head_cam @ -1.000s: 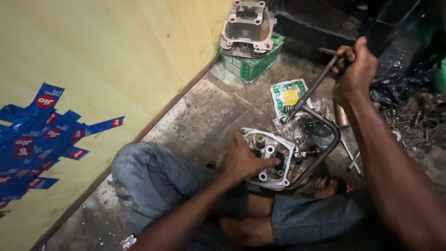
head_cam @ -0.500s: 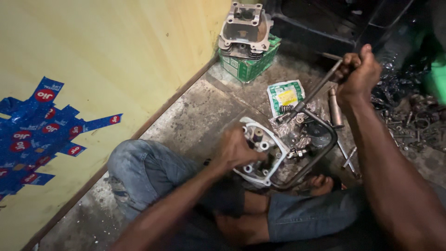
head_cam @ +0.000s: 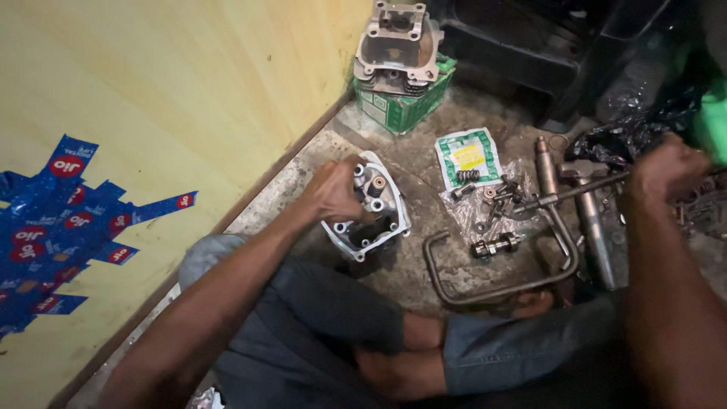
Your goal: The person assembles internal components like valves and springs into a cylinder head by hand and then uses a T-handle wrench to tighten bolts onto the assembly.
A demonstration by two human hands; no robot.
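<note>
I sit cross-legged on a concrete floor. My left hand (head_cam: 333, 193) grips a silver engine cylinder head (head_cam: 371, 208) that rests tilted on the floor by my knee. My right hand (head_cam: 666, 167) is at the right, closed around the handle end of a curved metal clamp tool (head_cam: 515, 284); its long bar runs left from my fist and its C-shaped frame lies on the floor. Small springs, valves and a short shaft (head_cam: 496, 246) lie scattered on clear plastic between the two hands.
A second cylinder part (head_cam: 397, 42) sits on a green-and-white box (head_cam: 394, 106) in the corner. A green-and-white packet (head_cam: 469, 155) lies flat. A yellow wall with blue stickers (head_cam: 68, 227) runs along the left. Dark clutter and a hammer-like tool (head_cam: 587, 204) fill the right.
The clamp tool has come off the cylinder head and now lies to its right. My left hand has drawn the head leftward; my right hand has swung down and right.
</note>
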